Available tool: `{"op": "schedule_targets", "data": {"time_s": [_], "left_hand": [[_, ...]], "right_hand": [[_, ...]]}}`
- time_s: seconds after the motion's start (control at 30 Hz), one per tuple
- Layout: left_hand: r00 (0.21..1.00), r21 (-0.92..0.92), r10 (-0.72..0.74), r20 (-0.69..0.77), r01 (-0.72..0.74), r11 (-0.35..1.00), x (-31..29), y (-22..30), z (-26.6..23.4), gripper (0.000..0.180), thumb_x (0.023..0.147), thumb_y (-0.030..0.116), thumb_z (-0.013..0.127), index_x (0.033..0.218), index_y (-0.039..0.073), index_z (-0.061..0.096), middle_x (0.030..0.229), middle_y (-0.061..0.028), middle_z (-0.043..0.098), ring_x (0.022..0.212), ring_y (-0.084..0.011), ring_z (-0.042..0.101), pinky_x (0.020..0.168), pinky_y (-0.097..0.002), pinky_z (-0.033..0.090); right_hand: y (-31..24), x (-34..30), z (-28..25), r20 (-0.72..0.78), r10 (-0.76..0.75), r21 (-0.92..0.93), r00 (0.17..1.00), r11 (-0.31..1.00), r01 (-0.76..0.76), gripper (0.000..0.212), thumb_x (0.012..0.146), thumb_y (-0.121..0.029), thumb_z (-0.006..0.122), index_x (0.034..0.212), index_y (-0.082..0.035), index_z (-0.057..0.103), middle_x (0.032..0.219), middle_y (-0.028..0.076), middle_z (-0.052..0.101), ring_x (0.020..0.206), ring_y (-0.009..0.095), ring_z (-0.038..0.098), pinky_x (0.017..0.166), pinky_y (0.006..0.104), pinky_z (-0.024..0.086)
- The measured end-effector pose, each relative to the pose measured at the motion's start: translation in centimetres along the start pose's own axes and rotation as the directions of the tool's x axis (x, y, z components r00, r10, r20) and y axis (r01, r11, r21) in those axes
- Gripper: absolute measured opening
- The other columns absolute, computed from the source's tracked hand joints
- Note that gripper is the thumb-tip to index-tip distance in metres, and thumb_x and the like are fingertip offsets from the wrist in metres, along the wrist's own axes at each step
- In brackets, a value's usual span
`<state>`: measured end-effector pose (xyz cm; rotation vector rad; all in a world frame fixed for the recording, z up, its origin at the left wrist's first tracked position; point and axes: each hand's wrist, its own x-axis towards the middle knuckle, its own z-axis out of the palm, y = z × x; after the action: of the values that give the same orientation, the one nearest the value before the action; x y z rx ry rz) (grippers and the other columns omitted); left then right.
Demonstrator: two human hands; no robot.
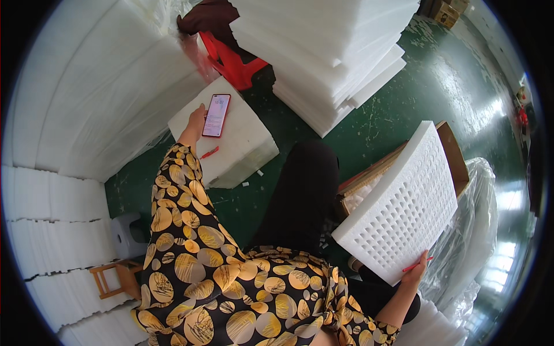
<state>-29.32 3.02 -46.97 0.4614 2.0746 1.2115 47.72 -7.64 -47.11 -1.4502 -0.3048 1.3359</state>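
My left hand (197, 121) is closed at the left edge of a phone (216, 115) with a red rim and a lit screen. The phone is over a white foam block (248, 147). Nearer to me on that block lies a small red tool (209, 153), perhaps a pen or cutter. On the right, my right hand (416, 272) has a slim red pen (416, 265) between its fingers, beside the near corner of a thick white foam board (398, 213). Rows of small holes cover the board, which leans tilted over an open cardboard box (453, 155).
Tall stacks of white foam sheets (323, 52) stand ahead, with more foam (75, 86) at the left. A red stool (231, 60) bears a dark cloth (210, 20). Clear plastic wrap (476, 219) lies right of the box. A grey stool (128, 236) and wooden stool (124, 279) are at left.
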Motion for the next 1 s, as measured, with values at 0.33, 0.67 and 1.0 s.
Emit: {"op": "schedule_targets", "data": {"time_s": [0.33,0.67,1.0], "left_hand": [[0.998,-0.002,-0.051,0.026,0.051,0.999,1.2,-1.4,-0.5,0.061,0.092,0.045,0.043,0.131,-0.002,0.045,0.122,-0.0158,0.056,0.109,-0.0246,0.052,0.091,-0.0327,0.040],[0.966,0.836,0.218,-0.136,-0.007,0.549,-1.3,0.8,3.4,0.077,0.077,0.042,0.064,0.136,0.002,0.036,0.129,-0.0207,0.046,0.112,-0.0327,0.052,0.093,-0.0376,0.045],[0.955,0.845,0.287,-0.075,-0.092,0.527,2.2,-0.5,3.8,0.081,0.073,0.047,0.063,0.133,-0.001,0.038,0.123,-0.0253,0.051,0.110,-0.0390,0.054,0.092,-0.0436,0.044]], "right_hand": [[0.2,1.4,-3.9,-0.154,-0.134,-0.086,0.979,0.989,0.122,0.047,0.096,-0.033,0.046,0.121,0.006,0.051,0.114,0.016,0.061,0.094,0.020,0.063,0.081,0.0259,0.051],[-1.8,-0.5,-3.4,-0.223,-0.138,-0.169,0.965,0.980,0.101,0.043,0.095,-0.033,0.049,0.116,0.005,0.055,0.106,0.012,0.062,0.087,0.017,0.061,0.077,0.0249,0.049],[-2.3,-0.5,-4.5,-0.360,-0.136,-0.251,0.923,0.967,0.045,0.033,0.092,-0.033,0.054,0.101,-0.003,0.058,0.080,0.004,0.054,0.055,0.012,0.052,0.038,0.0238,0.046]]}}
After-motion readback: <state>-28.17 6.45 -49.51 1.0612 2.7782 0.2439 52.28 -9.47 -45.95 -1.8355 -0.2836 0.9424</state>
